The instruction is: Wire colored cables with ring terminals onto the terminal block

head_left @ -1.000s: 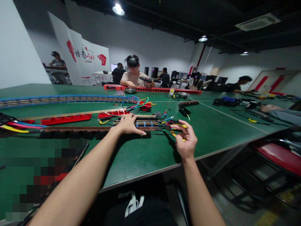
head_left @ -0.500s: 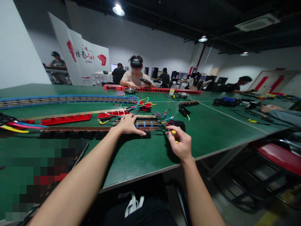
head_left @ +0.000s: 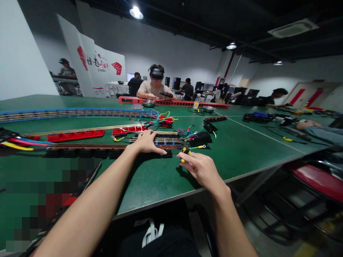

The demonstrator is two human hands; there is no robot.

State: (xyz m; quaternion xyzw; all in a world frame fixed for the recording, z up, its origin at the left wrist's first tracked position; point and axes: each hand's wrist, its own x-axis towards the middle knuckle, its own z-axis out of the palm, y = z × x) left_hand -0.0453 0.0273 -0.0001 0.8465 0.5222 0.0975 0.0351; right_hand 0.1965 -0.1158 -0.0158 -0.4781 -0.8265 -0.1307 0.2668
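Where the green table [head_left: 254,135] spreads across the frame: flat support for the parts laid lengthwise upon it.
Blue strip [head_left: 66,112]: upper left of the table, curving slightly, metal lines running along it.
Brown strip [head_left: 88,147]: left to centre, on a dark base, roughly level with the near row of parts; its length presumably calls for full support from the table.
Seated person [head_left: 147,88]: upper centre, behind a long red strip [head_left: 187,103]; a drill [head_left: 166,94] shows at chest height.
Short strips [head_left: 173,141]: centre, side by side, wire ends directed rightward, probably so that they remain within reach.
Left hand [head_left: 147,142]: centre, palm down and fingers spread over the strips, thumb pointing right; apparently a brace that keeps them from sliding.
Right hand [head_left: 205,169]: right of centre, below the wire ends, fingers closed on the pliers.
Black block [head_left: 202,137]: right of the short strips, among thin coloured wires.
Pliers [head_left: 185,147]: yellow-handled, at the right ends of the strips, head angled up and away, likely for access to the wires; whether they bite on anything cannot be told.
Green wire [head_left: 197,147]: just right of the pliers' head, ring-shaped tip pointing right.
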